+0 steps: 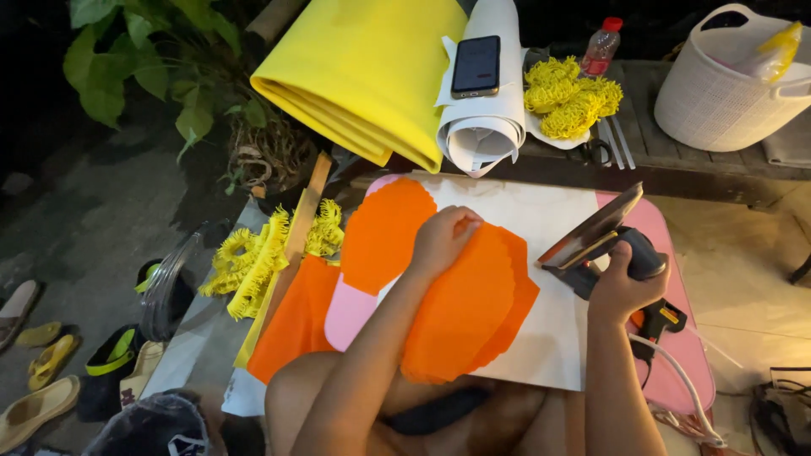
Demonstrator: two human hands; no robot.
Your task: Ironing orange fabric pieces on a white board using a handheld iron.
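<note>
While your left hand [441, 243] lies flat, fingers together, on the orange sheet [460, 308] over the white paper [549, 253] on the pink table [676, 371], your right hand [621, 287] grips the iron [600, 236], tilted clear of the work. Pressing appears the step in hand; next, lower the soleplate flat onto the orange, well away from your fingertips.

The foam sheet [469, 304] is orange, on white paper [549, 279]. The roll [363, 76] and fringe [253, 262] are yellow; the basket [726, 93] is white

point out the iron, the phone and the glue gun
iron [596, 235], head view, on its tilted soleplate
phone [476, 65], head view, middle of its dark screen
glue gun [655, 321], head view, on its body
</note>
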